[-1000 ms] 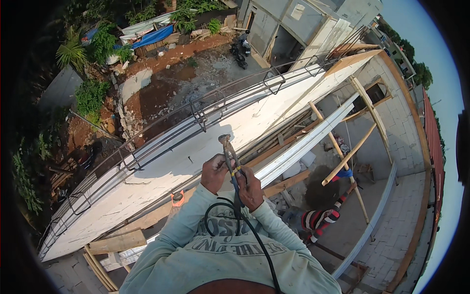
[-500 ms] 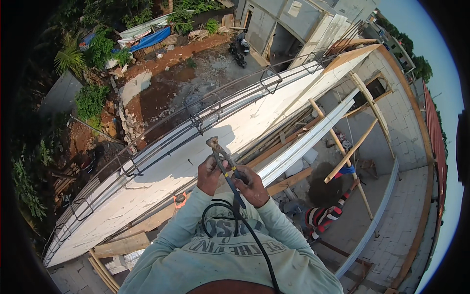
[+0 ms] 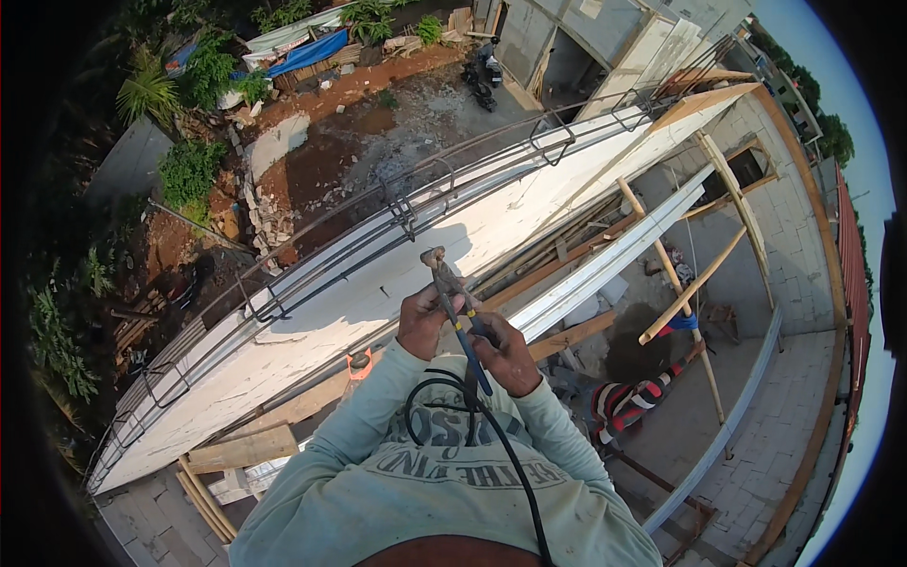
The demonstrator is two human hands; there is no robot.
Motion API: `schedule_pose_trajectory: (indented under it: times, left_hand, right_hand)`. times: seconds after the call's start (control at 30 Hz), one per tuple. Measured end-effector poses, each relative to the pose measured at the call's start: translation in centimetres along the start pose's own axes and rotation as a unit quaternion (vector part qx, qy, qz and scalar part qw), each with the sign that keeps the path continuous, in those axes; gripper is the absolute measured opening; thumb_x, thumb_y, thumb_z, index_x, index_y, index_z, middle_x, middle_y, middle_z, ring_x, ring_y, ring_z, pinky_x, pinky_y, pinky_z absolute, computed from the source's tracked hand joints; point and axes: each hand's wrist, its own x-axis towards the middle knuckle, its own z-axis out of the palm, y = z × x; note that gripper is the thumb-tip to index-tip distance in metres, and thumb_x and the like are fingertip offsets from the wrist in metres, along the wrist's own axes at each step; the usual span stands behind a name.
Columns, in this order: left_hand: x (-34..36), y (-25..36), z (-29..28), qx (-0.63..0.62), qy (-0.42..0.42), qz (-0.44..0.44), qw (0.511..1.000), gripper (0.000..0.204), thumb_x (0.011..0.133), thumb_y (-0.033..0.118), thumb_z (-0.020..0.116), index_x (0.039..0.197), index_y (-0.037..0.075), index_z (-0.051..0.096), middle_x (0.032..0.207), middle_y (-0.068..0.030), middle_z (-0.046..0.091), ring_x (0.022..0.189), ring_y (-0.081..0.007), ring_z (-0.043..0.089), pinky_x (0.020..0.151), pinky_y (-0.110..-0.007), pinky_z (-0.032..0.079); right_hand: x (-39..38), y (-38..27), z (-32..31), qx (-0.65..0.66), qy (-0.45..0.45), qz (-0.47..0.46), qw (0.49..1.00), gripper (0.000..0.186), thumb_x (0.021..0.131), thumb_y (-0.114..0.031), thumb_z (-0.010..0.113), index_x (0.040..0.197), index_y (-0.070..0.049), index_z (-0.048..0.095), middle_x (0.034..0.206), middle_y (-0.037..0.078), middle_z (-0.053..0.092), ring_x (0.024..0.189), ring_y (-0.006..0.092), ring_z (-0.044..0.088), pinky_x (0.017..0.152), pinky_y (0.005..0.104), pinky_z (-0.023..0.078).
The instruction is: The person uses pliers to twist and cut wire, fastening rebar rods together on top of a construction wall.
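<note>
In front of my chest I hold a pair of pincers [image 3: 446, 281] with dark blue, yellow-banded handles, the rusty head pointing away from me. My left hand [image 3: 422, 321] is closed around one side near the jaws. Fingers of my right hand [image 3: 508, 355] wrap the other handle lower down. The handle ends stick out toward my shirt. Just beyond the pincers is the pale top of a block wall [image 3: 378, 283], with a long reinforcing-bar cage [image 3: 402, 215] along its far side. A black cable [image 3: 505, 444] hangs in a loop over my shirt.
On the right, well below me, a person in a striped shirt [image 3: 628, 402] reaches toward a bamboo pole [image 3: 694, 283]. Pale metal channels [image 3: 614, 255] and planks span the room there. A wooden board [image 3: 241, 447] lies at lower left. Beyond the wall the ground drops to a dirt yard [image 3: 331, 156].
The view has shifted a little, so the wall and yard sit slightly farther right. Both hands keep their grip on the pincers, with the head still pointing away.
</note>
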Motion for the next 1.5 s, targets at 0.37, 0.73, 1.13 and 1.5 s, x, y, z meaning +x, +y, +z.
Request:
schedule_pose_trajectory:
  times: [0.37,0.73,1.13,1.5]
  left_hand:
    - [-1.2,0.1,-0.2,-0.036,0.069,0.01,0.997,0.036,0.091,0.015,0.062,0.12,-0.005,0.053,0.096,-0.0135,0.065,0.09,-0.0243,0.066,0.082,-0.039,0.056]
    - [-1.3,0.9,0.7,-0.071,0.096,0.043,0.992,0.027,0.093,0.018,0.06,0.114,0.004,0.052,0.095,-0.0104,0.063,0.089,-0.0226,0.064,0.077,-0.039,0.056]
    - [-1.2,2.4,1.4,-0.089,0.126,0.093,0.984,0.027,0.092,0.017,0.06,0.114,0.004,0.05,0.096,-0.0115,0.062,0.09,-0.0223,0.063,0.08,-0.041,0.056]
    - [-1.4,3.7,2.3,0.002,0.144,0.165,0.976,0.028,0.093,0.019,0.061,0.114,0.003,0.05,0.097,-0.0099,0.062,0.092,-0.02,0.063,0.08,-0.035,0.054]
  right_hand:
    - [-2.4,1.5,0.0,0.001,0.037,0.024,0.999,0.049,0.09,-0.028,0.065,0.12,0.008,0.05,0.077,0.009,0.061,0.071,0.0151,0.057,0.068,0.0281,0.047]
    - [-4.8,1.0,-1.0,-0.074,-0.031,0.026,0.996,0.084,0.075,-0.019,0.08,0.139,0.006,0.032,0.097,0.011,0.058,0.076,0.0148,0.056,0.068,0.0278,0.049]
    - [-4.9,1.4,-1.8,-0.096,0.131,-0.037,0.986,0.022,0.093,-0.014,0.057,0.105,0.004,0.064,0.078,0.008,0.061,0.069,0.0113,0.055,0.063,0.0268,0.044]
    - [-4.2,1.0,-1.9,-0.123,0.106,-0.036,0.986,0.011,0.09,-0.006,0.058,0.095,0.002,0.063,0.075,0.012,0.062,0.06,0.018,0.062,0.057,0.0301,0.048]
